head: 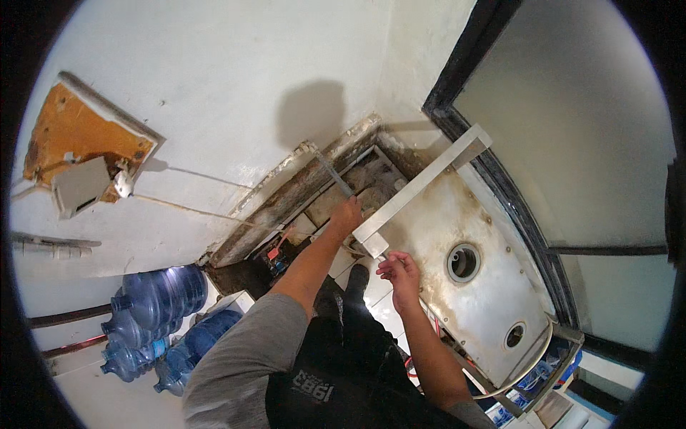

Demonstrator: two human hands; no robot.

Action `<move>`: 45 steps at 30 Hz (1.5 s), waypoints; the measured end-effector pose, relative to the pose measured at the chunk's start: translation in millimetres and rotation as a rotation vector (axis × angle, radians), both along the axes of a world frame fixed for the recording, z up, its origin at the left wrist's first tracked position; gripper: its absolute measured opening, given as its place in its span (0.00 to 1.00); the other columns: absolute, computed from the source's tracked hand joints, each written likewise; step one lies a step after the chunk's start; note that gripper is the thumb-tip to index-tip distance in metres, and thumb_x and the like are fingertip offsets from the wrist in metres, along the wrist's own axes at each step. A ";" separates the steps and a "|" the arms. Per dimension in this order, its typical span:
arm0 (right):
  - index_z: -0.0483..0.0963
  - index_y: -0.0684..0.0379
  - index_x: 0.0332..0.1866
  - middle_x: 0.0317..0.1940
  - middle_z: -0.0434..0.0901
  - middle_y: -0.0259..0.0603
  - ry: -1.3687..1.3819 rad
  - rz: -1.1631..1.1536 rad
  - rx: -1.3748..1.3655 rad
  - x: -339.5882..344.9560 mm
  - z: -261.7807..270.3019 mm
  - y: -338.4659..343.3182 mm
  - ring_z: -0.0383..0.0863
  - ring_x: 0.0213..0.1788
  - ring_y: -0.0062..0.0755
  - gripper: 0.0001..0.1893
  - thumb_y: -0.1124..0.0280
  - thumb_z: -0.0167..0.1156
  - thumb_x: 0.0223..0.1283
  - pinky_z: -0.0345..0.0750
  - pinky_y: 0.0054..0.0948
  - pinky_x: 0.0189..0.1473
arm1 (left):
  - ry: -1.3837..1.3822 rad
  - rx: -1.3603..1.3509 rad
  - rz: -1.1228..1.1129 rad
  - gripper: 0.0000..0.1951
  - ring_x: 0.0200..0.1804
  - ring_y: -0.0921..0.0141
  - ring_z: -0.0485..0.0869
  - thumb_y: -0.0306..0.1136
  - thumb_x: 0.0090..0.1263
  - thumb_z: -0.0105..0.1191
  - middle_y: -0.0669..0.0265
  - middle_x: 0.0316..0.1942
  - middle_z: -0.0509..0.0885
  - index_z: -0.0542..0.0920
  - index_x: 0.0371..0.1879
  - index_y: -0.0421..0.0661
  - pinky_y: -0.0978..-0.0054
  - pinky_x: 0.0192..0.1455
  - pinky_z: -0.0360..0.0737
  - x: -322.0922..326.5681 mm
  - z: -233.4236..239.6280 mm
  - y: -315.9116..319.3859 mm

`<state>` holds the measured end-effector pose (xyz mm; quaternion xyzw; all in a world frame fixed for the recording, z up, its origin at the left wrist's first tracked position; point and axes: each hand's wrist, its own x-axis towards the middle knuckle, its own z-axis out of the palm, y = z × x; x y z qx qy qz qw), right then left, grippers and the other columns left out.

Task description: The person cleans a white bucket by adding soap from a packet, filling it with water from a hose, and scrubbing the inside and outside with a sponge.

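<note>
My left hand (347, 215) is closed around the near end of a narrow grey bar (335, 172). The bar's far end reaches the chipped corner of a wall ledge (292, 185). A long white beam (420, 185) slants between my hands and the metal counter, with a short white block (377, 244) at its near end. Just below that block is my right hand (403, 276), fingers curled. A thin dark piece shows by its fingertips; whether they grip it is unclear. The stained sheet-metal countertop (423, 230) has two round holes.
A grimy tiled recess (370, 179) lies under the ledge. Large blue water bottles (166, 300) are stacked at lower left. A cable (198, 209) runs from a white box (80, 185) along the wall. A dark-framed glass panel (568, 134) borders the right.
</note>
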<state>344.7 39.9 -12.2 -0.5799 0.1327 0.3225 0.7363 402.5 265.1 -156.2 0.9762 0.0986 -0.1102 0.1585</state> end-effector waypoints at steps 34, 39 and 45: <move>0.73 0.60 0.47 0.33 0.82 0.42 -0.215 -0.772 -0.156 -60.5 95.5 -208.9 0.82 0.33 0.29 0.08 0.72 0.54 0.65 0.77 0.25 0.37 | -0.599 -1.111 0.588 0.08 0.33 0.77 0.76 0.34 0.74 0.53 0.68 0.34 0.80 0.78 0.44 0.43 0.79 0.35 0.75 -55.1 244.5 -0.9; 0.73 0.59 0.44 0.32 0.81 0.40 -0.316 -1.005 -0.284 -102.2 112.0 -329.6 0.81 0.32 0.26 0.06 0.70 0.54 0.67 0.75 0.25 0.35 | -0.529 -1.215 0.088 0.06 0.31 0.78 0.75 0.31 0.73 0.53 0.70 0.30 0.79 0.78 0.42 0.42 0.80 0.36 0.73 -43.8 321.7 -118.4; 0.74 0.61 0.43 0.31 0.81 0.38 -0.497 -0.991 -0.908 -86.8 49.8 -561.3 0.80 0.33 0.31 0.09 0.69 0.60 0.62 0.77 0.29 0.38 | -0.028 -1.170 -0.434 0.06 0.34 0.78 0.78 0.29 0.71 0.55 0.68 0.32 0.82 0.79 0.42 0.41 0.79 0.39 0.76 -49.6 318.2 -304.6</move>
